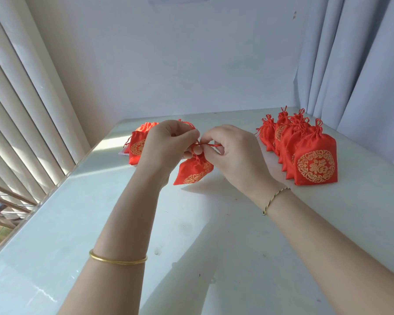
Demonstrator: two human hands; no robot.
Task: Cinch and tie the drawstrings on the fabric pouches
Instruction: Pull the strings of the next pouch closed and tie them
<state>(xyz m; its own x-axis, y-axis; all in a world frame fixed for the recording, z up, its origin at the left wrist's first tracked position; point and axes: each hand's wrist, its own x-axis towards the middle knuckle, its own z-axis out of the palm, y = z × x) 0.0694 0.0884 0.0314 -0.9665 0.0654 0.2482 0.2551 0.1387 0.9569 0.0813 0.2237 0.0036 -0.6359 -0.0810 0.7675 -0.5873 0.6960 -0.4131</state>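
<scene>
A small red satin pouch (195, 171) with gold print hangs just above the white table, gathered at its neck. My left hand (168, 144) pinches the neck and one end of its red drawstring (210, 145). My right hand (232, 151) pinches the other end, the cord stretched short between the two hands. To the right stands a row of several red pouches (314, 160) with knotted cords on top. Behind my left hand lies a small heap of red pouches (137, 148), partly hidden.
The white table (191, 235) runs to a glass edge on the left, beside vertical blinds (21, 110). A white wall stands behind and pale curtains (362, 64) hang at the right. A gold bangle sits on my left wrist, a thin cord bracelet on my right.
</scene>
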